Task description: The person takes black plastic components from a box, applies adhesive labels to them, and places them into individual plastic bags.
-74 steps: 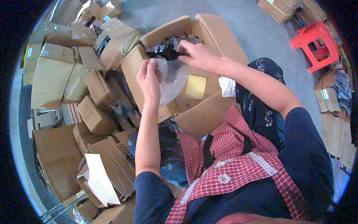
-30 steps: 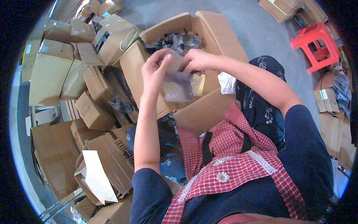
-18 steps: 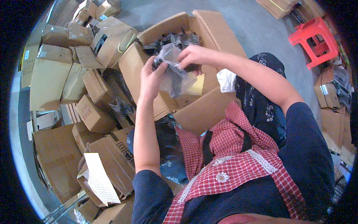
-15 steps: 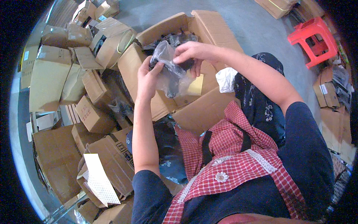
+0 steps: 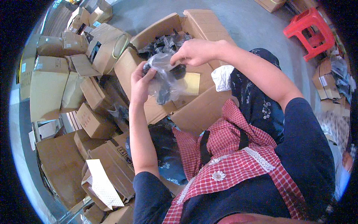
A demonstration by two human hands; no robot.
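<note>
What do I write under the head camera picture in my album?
Left hand and right hand at a clear plastic bag with something dark inside, over an open cardboard box.

Cool light spreads over the grey floor (image 5: 257,37) around me. A red plastic stool (image 5: 306,20) sits off to the right, near a few cartons (image 5: 325,85); cardboard boxes (image 5: 49,91) crowd the left in uneven piles.
</note>
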